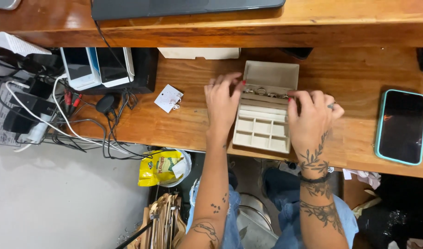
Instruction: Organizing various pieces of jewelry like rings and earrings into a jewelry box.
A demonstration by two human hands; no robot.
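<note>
The jewellery box [266,121], a cream case with its lid thrown back, lies open at the centre of the frame on the wooden desk [354,74], its lower half split into small square compartments. Along the ring rolls in its upper part sit a few rings [261,91]. The left hand [222,102] rests at the box's left edge, fingers stretched toward the ring row and touching it, holding nothing that I can see. The right hand [312,115] lies over the box's right edge, fingers curled in at the ring row; whether they pinch a ring there I cannot tell.

Left of the left hand, a small white earring card [168,98] lies flat on the wood. At the far right of the frame a phone in a teal case [401,127] lies screen up, well apart from the box. The upper left holds a tangle of cables [59,120] and two white devices [97,67]. Below the desk edge, a yellow bag [161,167] sits in a bin.
</note>
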